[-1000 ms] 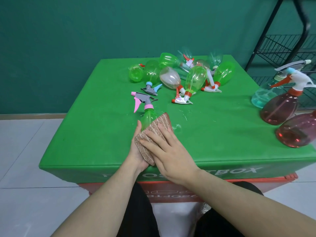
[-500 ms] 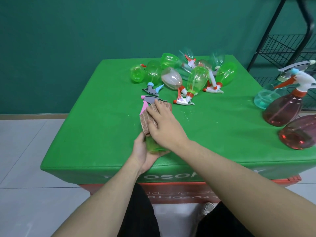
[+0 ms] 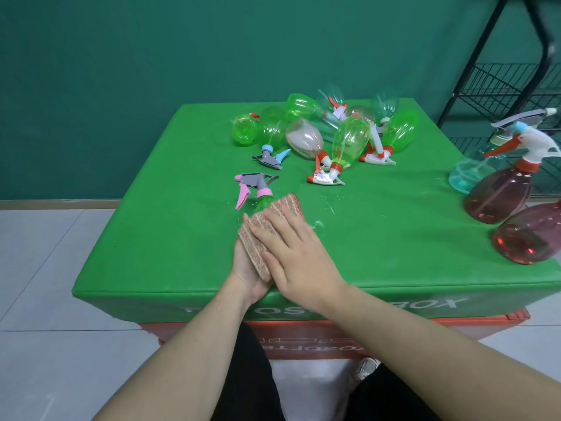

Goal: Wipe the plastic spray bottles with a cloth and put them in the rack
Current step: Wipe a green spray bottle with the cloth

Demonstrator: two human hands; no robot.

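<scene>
Head view looks down on the left hand (image 3: 247, 268), which cups the body of a green bottle (image 3: 263, 205) from below and on its left side, fingers curled round it. Most of that bottle is hidden under a brown patterned cloth (image 3: 273, 220). The right hand (image 3: 299, 253) lies on top of the cloth with fingers nearly straight, pressing it flat against the bottle. Only the bottle's neck shows, with a pink collar and a grey sprayer head (image 3: 253, 182) with a pink trigger pointing away from the person. The bottle lies on its side near the front edge of a green padded table (image 3: 151, 238), a little left of centre.

Bare green surface spreads to the left of the hands and to their right, up to the front right corner. Toward the far edge lies a pile of bottles (image 3: 334, 132), green and clear, all on their sides, touching or overlapping, well apart from the hands. At the right edge stand two reddish bottles (image 3: 501, 192) and a pale teal bottle (image 3: 469, 173) close together. Beyond them, off the table's far right corner, stands a black wire rack (image 3: 501, 86) with open shelves.

White letters run along the table's front face, upside down and partly covered by the arms; "BOX" can be read at the right. A red crate (image 3: 303, 335) below carries more upside-down lettering, too broken to read fully.
</scene>
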